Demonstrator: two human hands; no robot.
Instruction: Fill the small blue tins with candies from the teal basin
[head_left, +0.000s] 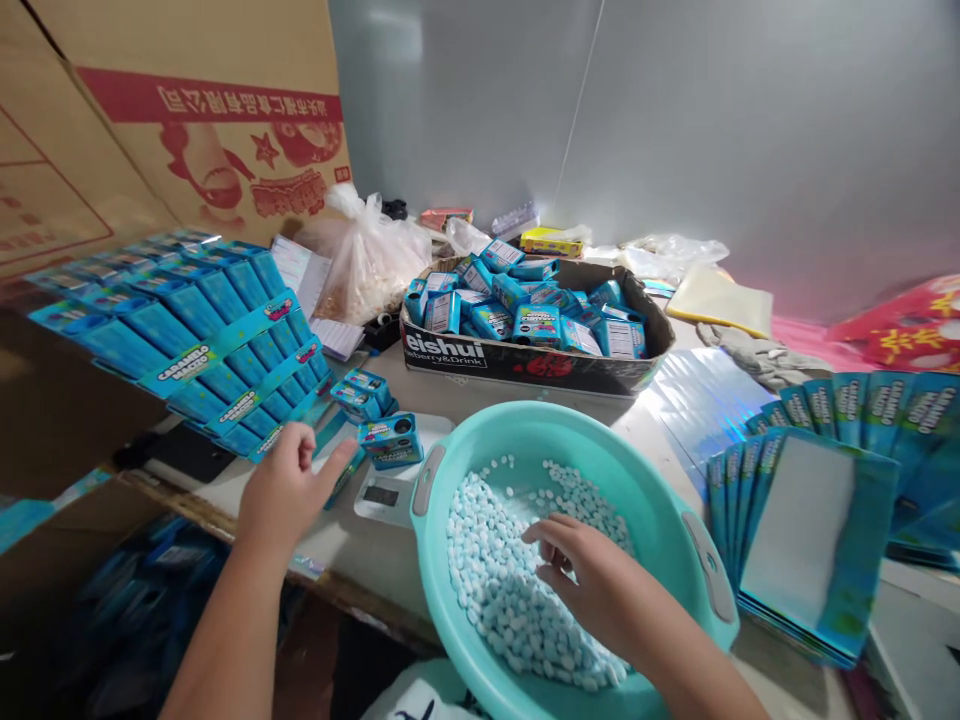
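Note:
My left hand (289,490) is over the table edge, its fingers curled and its thumb stretched apart from them. The thumb overlaps a small blue candy box (346,482), and no grip on it shows. Beside it, a blue candy box (391,440) with a round dark hole lies on a white digital scale (381,498); more small boxes (361,393) sit just behind. My right hand (581,560) is inside a turquoise basin (660,475), over pale blue and white candies (487,540). Its fingers are bent inward, and whatever they hold is hidden.
A black carton (525,375) heaped with blue boxes stands behind the basin. Racked blue display trays (202,350) rise at left, before a large cardboard box (247,110). Fanned blue printed cards (817,530) stand at right. A tied plastic bag (375,255) sits behind.

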